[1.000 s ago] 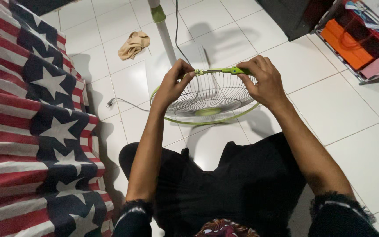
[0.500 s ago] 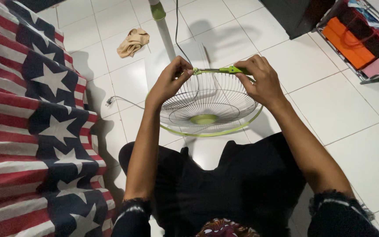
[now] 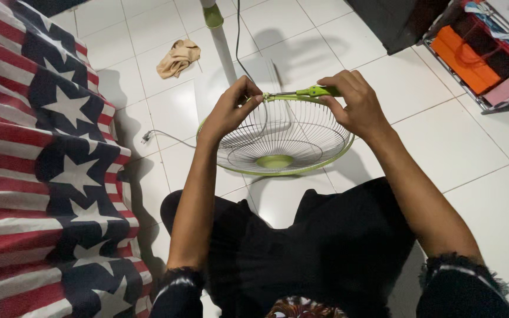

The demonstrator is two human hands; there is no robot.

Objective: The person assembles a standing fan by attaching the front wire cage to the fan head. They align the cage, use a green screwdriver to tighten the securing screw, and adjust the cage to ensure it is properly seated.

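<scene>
I hold a round wire fan guard (image 3: 281, 138) with a green rim and a green centre disc above the white tiled floor, in front of my lap. My left hand (image 3: 234, 109) pinches the rim at its far left. My right hand (image 3: 351, 103) grips a green clip (image 3: 319, 90) on the rim's far right side. A thin metal piece runs between my two hands along the far edge.
A white fan pole with a green collar (image 3: 219, 35) stands just beyond the guard, with a black cable beside it. A beige cloth (image 3: 178, 58) lies on the tiles. A star-and-stripe fabric (image 3: 36, 159) covers the left. A rack of coloured items (image 3: 481, 50) stands far right.
The guard has tilted, its near rim rising and drawing in toward my hands. Both hands keep their grip at the far edge.
</scene>
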